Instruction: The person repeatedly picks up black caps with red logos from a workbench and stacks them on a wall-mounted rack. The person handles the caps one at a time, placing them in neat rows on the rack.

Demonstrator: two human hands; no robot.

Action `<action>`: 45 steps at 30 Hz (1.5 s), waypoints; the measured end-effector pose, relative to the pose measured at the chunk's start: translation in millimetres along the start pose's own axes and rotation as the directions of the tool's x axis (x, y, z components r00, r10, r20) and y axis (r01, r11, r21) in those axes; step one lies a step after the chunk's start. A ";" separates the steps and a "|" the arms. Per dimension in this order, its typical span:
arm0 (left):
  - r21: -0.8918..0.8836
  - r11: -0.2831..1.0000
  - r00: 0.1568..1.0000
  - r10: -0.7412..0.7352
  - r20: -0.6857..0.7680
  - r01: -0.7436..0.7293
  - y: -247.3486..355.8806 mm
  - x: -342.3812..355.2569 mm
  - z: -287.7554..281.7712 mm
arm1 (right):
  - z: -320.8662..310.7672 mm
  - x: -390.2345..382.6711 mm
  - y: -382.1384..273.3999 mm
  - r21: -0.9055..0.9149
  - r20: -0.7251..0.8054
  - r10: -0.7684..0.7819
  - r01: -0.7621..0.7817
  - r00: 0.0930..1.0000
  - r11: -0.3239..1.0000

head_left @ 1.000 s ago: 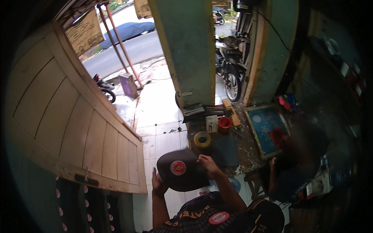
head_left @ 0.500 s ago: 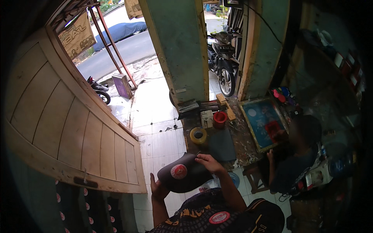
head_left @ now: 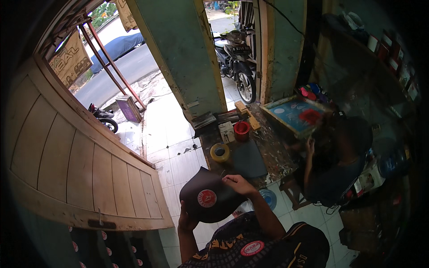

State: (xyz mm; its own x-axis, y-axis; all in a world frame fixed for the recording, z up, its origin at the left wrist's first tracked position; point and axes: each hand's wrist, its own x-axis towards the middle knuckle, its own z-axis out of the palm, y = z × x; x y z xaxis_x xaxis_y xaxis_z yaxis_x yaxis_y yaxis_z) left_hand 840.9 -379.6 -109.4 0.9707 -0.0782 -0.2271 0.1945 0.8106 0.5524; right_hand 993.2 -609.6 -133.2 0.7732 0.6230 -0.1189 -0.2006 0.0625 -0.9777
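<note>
A dark, flexible sheet (head_left: 225, 201) printed with a round red-and-white emblem (head_left: 207, 198) is held in front of the wearer's patterned dark shirt (head_left: 223, 243), above a white-tiled floor (head_left: 172, 194) and just beside the near corner of a paint-spattered bench (head_left: 279, 156). The sheet's left edge is gripped by the left hand (head_left: 187, 219), while its upper right edge is pinched between the thumb and fingers of the right hand (head_left: 239, 184). The sheet is bowed, and its emblem is turned up toward the camera.

On the bench, a flat dark grey pad (head_left: 249, 161) is laid near the right hand, with a yellow roll of tape (head_left: 220, 152) set beside it and a red cup (head_left: 241, 130) placed farther back, near some wooden blocks (head_left: 248, 117). At the bench's far right, a framed blue screen (head_left: 288, 111) marked by a red patch is attended by a co-worker in dark clothing (head_left: 342, 172), by whom one hand is held near the frame's close edge.

At left, the scene is bordered by a pale wooden door (head_left: 85, 165), below which dark strips (head_left: 114, 250) bearing similar round emblems are seen. Beyond the doorways, a parked motorcycle (head_left: 239, 62) and a car under a blue cover (head_left: 118, 48) are framed in daylight.
</note>
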 end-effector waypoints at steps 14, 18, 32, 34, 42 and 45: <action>0.031 0.992 0.988 0.121 -0.097 -0.119 2.3 -1.6 -11.5 | -83.1 -3.6 41.9 0.336 -0.554 0.195 0.003 0.809 0.942; 0.125 0.974 0.975 0.202 -0.091 -0.190 5.6 -4.3 -20.5 | -117.3 -6.5 110.4 0.417 -0.589 0.335 -0.079 0.735 0.906; 0.062 0.972 0.826 0.225 -0.516 -0.227 18.7 -42.9 -41.6 | -71.3 31.8 381.2 0.405 -0.830 0.468 -0.249 0.304 0.880; 0.078 0.972 0.771 0.225 -0.596 -0.223 17.0 -55.9 -39.4 | -100.8 50.2 369.7 0.348 -0.920 0.392 -0.399 0.030 0.848; 0.083 0.951 0.677 0.273 -0.684 -0.299 -0.4 -102.2 -40.5 | -138.1 68.7 303.8 0.448 -0.867 0.493 -0.535 -0.066 0.716; 0.030 0.923 0.677 0.304 -0.670 -0.384 -15.4 -135.6 -51.7 | -130.0 51.4 339.6 0.596 -0.756 0.647 -0.306 0.098 0.743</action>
State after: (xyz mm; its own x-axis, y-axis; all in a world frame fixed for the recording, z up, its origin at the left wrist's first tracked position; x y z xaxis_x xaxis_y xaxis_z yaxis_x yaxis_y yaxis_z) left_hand 699.0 -351.5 -128.5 0.6217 0.5824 -0.5237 -0.1891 0.7605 0.6212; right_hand 1042.9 -657.8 -493.8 0.4006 -0.4882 -0.7753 -0.7439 0.3207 -0.5863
